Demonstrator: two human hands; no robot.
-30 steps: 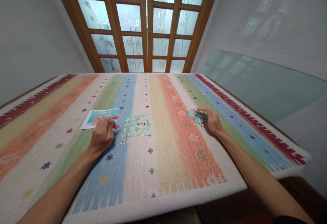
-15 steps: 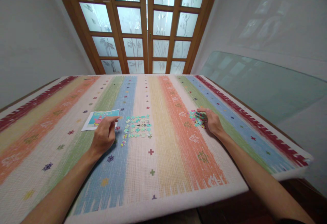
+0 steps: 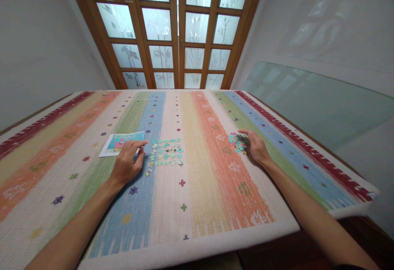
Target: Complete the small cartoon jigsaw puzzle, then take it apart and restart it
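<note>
Left hand [image 3: 127, 161]: thumb and forefinger apart, before white-bordered blue picture card [image 3: 114, 142] | Right hand [image 3: 255, 147]: index at teal-and-pink jigsaw heap [image 3: 237, 143] towards right edge of striped, cloth-covered table [image 3: 205, 192]; grip hidden, cannot tell | Pale-green jigsaw rows [image 3: 166, 156]: flat between near and far edges, card alongside, probably for easy comparison

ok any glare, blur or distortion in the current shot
Head view: bright light through the door panes; head view: pale, window-like reflections on the right-hand wall; head view: wide-angle slant on the door frame; head view: the laid-out puzzle pieces look too small for clear detail.
</note>
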